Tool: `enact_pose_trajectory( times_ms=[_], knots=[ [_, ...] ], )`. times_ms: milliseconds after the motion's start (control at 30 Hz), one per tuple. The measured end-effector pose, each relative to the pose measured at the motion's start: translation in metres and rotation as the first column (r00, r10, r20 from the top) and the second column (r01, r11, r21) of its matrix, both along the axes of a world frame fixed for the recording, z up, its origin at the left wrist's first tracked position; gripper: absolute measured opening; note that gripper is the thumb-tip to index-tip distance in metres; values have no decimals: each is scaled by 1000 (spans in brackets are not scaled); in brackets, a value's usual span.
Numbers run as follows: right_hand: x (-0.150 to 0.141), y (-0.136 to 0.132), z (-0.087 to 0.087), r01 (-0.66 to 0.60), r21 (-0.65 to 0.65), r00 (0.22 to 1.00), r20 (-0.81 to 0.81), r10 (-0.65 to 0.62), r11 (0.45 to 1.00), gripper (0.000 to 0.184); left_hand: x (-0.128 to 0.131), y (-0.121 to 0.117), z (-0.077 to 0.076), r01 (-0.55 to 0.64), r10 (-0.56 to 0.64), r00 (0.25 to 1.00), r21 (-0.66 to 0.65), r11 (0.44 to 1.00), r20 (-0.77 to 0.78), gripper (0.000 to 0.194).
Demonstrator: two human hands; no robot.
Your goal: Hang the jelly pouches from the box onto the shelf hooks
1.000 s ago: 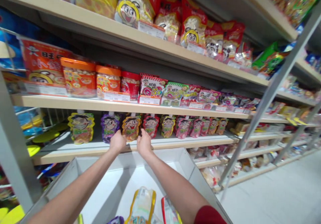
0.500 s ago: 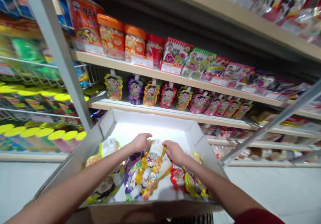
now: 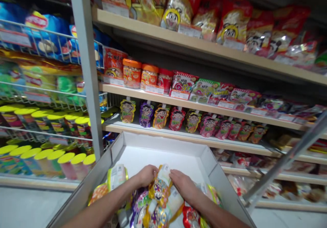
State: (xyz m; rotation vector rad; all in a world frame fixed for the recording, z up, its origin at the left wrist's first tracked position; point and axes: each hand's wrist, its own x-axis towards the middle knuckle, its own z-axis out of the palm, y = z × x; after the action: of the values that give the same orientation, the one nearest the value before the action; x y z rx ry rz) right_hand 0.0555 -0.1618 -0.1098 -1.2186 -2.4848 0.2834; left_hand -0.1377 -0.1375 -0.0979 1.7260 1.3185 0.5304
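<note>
In a white box (image 3: 163, 142), an orange-edged spout pouch (image 3: 160, 189) with cartoon print lies over others of its kind. My left hand (image 3: 148, 175) is closed at its left edge near the pale end, fingertips bent in. My right hand (image 3: 182, 184) grips the right edge, its fingers fairly straight and pressed together. Below my left hand is a purple pouch (image 3: 139, 204). Beside my right forearm lies a red pouch (image 3: 191, 217), partly hidden. A yellow-green pouch (image 3: 118, 177) sits on the left side of the box.
Just behind the box, a shelf (image 3: 184, 137) holds a row of upright spout pouches (image 3: 160, 117) in several colours. Above them stand orange-lidded tubs (image 3: 132, 74) and candy bags (image 3: 182, 82). A grey post (image 3: 88, 68) rises left, beside yellow-lidded cans (image 3: 57, 120). A slanted metal bar (image 3: 286, 160) crosses the right.
My hands have come back from the orange pouch on the shelf to the orange pouch in the box, gripping its pale end. The view has swung down, then up again.
</note>
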Motion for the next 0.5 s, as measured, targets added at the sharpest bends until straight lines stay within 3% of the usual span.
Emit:
enact_pose_trajectory(
  times_ms=[100,300,400,500],
  knots=[
    [-6,1,7,-8,15,1000,1,8,1000,28,0,4,-7,-27,47,984,-116,993,174,27],
    [1,-1,0,-1,-38,1000,26,2,999,39,0,5,-19,-36,59,980,-123,992,188,31],
    [2,3,-4,-16,-70,998,-54,13,997,34,0,8,-14,-86,147,958,-241,967,246,32],
    [-8,9,3,6,-63,973,-228,-21,998,30,-5,11,2,-126,266,885,-354,927,382,24]
  ],
)
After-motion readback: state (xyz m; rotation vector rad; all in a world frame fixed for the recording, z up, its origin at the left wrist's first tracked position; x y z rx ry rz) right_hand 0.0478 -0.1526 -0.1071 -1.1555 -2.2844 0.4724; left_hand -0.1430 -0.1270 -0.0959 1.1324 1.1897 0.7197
